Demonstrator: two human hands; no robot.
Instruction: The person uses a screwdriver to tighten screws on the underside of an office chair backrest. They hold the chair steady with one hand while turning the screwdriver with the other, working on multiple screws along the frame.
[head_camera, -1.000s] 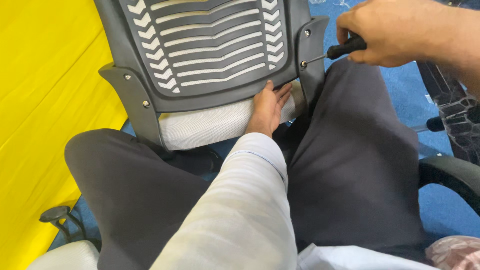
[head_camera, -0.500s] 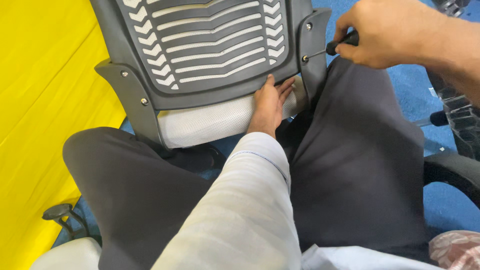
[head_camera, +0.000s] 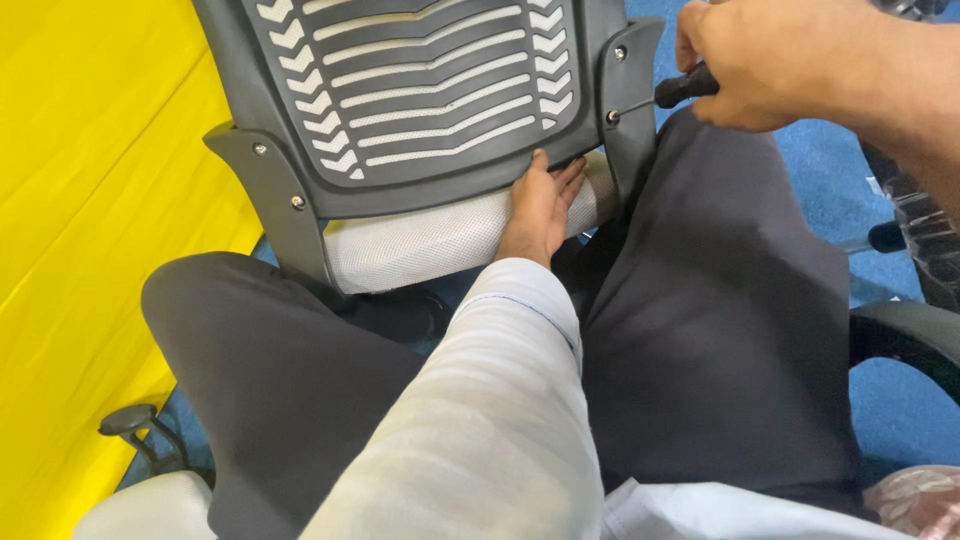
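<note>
A grey plastic chair back (head_camera: 420, 90) with white chevron slats stands between my knees, its white mesh pad (head_camera: 420, 245) showing at the bottom edge. My left hand (head_camera: 540, 205) lies flat against that lower edge, fingers up on the grey plastic. My right hand (head_camera: 790, 60) grips a black-handled screwdriver (head_camera: 670, 92) whose tip sits on a screw (head_camera: 612, 117) in the right side bracket (head_camera: 630, 100). The left bracket (head_camera: 275, 190) shows two screws.
A yellow sheet (head_camera: 90, 230) covers the floor on the left, blue carpet (head_camera: 830, 170) on the right. A black chair armrest (head_camera: 905, 335) sits at right, a caster (head_camera: 130, 420) lower left. My dark trouser legs flank the chair back.
My right hand has lowered slightly and brought the screwdriver tip onto the right bracket screw. The left hand has stayed at the lower edge of the chair back.
</note>
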